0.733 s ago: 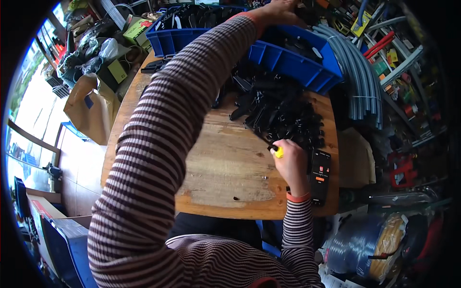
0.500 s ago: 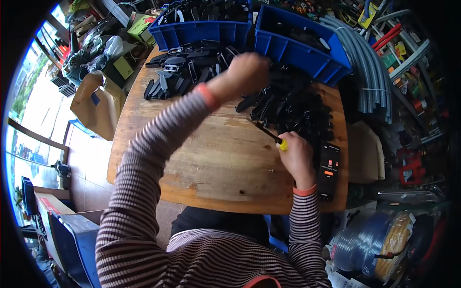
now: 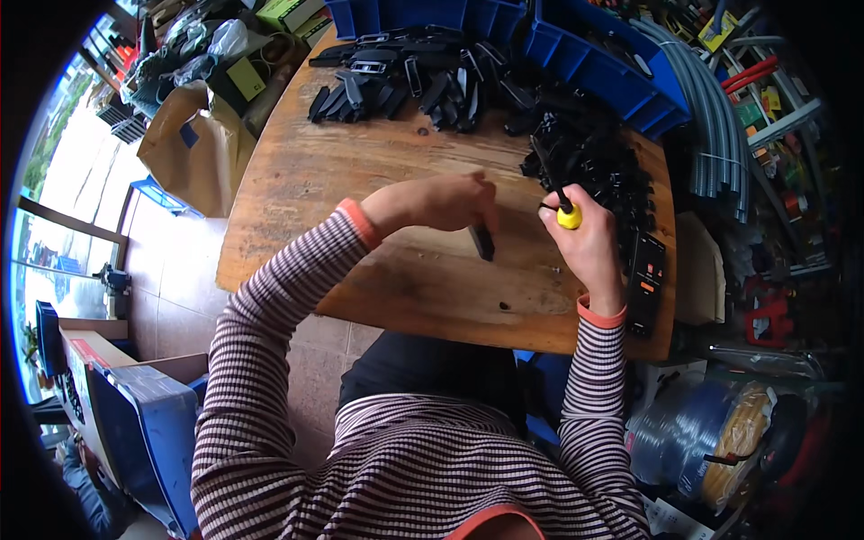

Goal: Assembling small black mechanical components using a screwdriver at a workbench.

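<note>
Left hand, seen from the head camera, is curled over the middle of the wooden bench, its fingers closed around a small black part that sticks down out of the grip onto the wood. Right hand sits just beside it toward the right edge, fist closed on a screwdriver with a yellow handle and a dark shaft pointing up toward the far side. The two hands are near each other but apart, and the screwdriver is not touching the black part. Both arms wear striped sleeves with orange cuffs.

A heap of black plastic pieces lies just beyond the right hand, running along the right side of the bench. A second spread of black pieces lies along the far edge. Blue bins stand at the far right corner, with another row of them along the far edge. A black phone lies flat at the near right corner, just right of the right wrist. Past the right edge, grey pipes curve down beside the bench. Off the left edge a brown paper bag stands on the floor.
</note>
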Action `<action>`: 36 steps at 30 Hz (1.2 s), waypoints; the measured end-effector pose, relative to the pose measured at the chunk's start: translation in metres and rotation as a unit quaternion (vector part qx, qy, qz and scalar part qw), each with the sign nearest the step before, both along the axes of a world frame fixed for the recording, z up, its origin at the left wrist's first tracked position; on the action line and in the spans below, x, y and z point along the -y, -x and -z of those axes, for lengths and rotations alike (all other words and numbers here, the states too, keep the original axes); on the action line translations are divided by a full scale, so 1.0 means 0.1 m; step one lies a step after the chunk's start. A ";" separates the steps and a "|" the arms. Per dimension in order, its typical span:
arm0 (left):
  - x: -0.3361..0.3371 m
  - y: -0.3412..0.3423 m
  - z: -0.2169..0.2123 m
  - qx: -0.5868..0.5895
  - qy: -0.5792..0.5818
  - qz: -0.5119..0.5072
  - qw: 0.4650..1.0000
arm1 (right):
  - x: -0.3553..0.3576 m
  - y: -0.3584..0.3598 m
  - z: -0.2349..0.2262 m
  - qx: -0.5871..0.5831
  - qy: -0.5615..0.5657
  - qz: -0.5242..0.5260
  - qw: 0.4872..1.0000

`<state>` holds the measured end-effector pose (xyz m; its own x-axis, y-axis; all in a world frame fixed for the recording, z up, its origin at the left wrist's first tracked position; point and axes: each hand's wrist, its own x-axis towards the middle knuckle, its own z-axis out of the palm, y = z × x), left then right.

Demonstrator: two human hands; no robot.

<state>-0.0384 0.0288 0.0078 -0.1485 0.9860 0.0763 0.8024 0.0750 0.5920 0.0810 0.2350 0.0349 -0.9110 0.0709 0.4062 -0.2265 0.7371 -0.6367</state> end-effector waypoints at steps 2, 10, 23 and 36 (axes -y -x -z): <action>-0.11 -0.03 0.02 -0.092 -0.104 -0.005 0.990 | 0.13 0.04 -0.04 0.021 0.001 -0.014 1.000; 0.29 -0.69 0.21 -0.274 -0.157 -0.084 0.945 | 0.32 0.16 0.09 -0.009 -0.042 -0.071 0.997; 0.38 -0.72 0.21 -0.303 -0.131 -0.067 0.941 | 0.48 0.38 0.23 -0.056 -0.129 -0.158 0.977; 0.36 -0.76 0.25 -0.335 -0.148 -0.094 0.926 | 0.48 0.32 0.17 -0.053 -0.138 -0.141 0.979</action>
